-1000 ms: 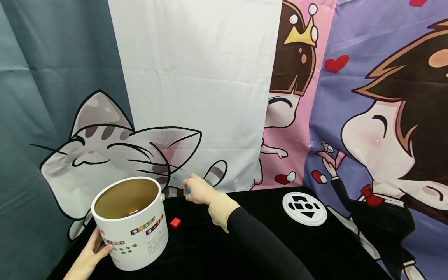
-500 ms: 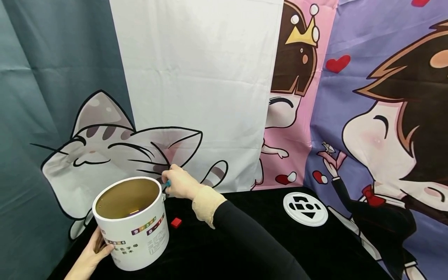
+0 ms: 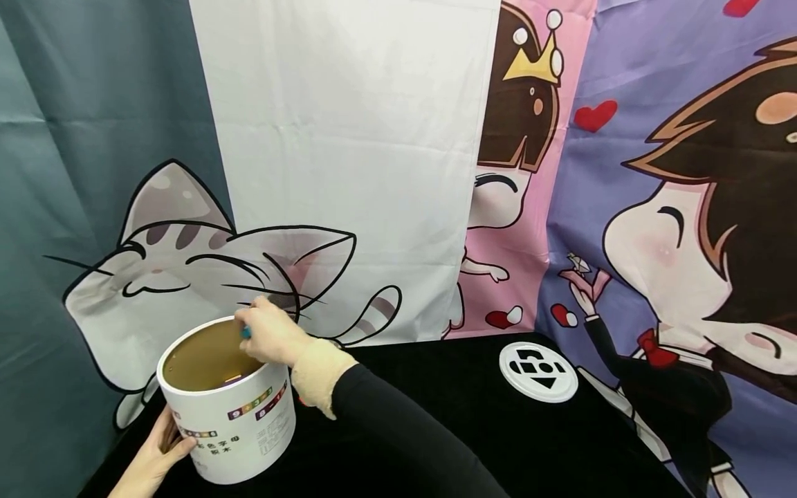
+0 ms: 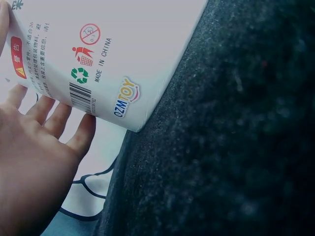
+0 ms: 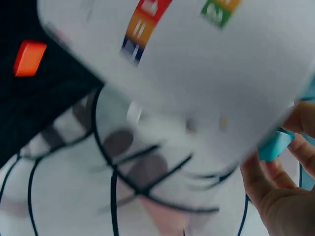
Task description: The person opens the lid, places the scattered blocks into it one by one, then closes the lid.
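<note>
A white bucket (image 3: 214, 411) with printed labels stands at the left of the black cloth. My left hand (image 3: 154, 451) steadies its lower left side, thumb and spread fingertips against the wall; the left wrist view shows these fingers (image 4: 84, 135) fairly straight, palm away from it. Above the bucket's right rim, my right hand (image 3: 274, 333) pinches a small blue block (image 5: 275, 145) between thumb and fingers. Inside the bucket, part of a purple and yellow piece (image 3: 233, 380) is visible; the rest of the bottom is hidden.
A red block (image 5: 30, 59) lies on the cloth beside the bucket, mostly hidden behind my right wrist in the head view. Towards the right lies a round white lid (image 3: 538, 372) with shaped cut-outs. Printed curtains (image 3: 349, 152) hang behind the cloth.
My right hand has carried the blue block leftwards from behind the red block to the bucket's rim. My left hand and the bucket have stayed in place.
</note>
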`<state>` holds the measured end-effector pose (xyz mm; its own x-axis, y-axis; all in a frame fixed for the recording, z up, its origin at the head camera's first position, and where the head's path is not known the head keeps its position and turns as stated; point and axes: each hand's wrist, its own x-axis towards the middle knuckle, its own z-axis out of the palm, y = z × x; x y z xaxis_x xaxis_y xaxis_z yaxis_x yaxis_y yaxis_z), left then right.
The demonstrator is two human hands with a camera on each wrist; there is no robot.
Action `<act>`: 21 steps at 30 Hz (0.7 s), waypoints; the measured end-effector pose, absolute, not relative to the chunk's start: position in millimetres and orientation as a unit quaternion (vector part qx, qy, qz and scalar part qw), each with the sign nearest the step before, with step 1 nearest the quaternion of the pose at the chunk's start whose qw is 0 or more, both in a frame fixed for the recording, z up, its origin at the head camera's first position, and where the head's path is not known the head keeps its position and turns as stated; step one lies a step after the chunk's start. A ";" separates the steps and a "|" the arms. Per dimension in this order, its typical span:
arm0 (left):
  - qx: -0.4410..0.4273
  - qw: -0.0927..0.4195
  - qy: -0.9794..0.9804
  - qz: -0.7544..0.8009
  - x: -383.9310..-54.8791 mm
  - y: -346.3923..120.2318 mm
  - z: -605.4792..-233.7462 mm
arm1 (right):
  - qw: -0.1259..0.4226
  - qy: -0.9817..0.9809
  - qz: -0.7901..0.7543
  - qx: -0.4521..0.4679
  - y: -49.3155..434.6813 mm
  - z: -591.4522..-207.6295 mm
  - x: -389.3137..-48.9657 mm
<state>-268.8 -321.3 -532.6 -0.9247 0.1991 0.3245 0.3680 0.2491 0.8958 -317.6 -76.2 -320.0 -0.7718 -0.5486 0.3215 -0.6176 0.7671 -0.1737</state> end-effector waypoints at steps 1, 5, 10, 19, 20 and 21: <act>-0.178 0.072 -0.788 -0.585 -268.5 -322.2 -532.0 | 0.125 -0.932 0.134 0.313 -84.5 -322.6 -317.4; -0.169 0.065 -0.789 -0.588 -268.1 -321.6 -529.9 | 0.120 -0.934 0.116 0.315 -111.9 -333.7 -317.1; -0.165 0.055 -0.781 -0.600 -267.8 -320.0 -528.8 | 0.113 -0.935 0.087 0.325 -131.2 -342.2 -319.0; -0.163 0.054 -0.775 -0.608 -268.4 -319.2 -529.0 | 0.058 -0.949 0.049 0.305 -142.8 -347.6 -322.9; -0.161 0.053 -0.776 -0.608 -268.1 -319.2 -529.9 | 0.044 -0.951 0.044 0.303 -144.2 -348.5 -322.8; -0.159 0.053 -0.777 -0.607 -267.7 -319.3 -531.0 | 0.027 -0.952 0.041 0.302 -145.5 -349.4 -322.8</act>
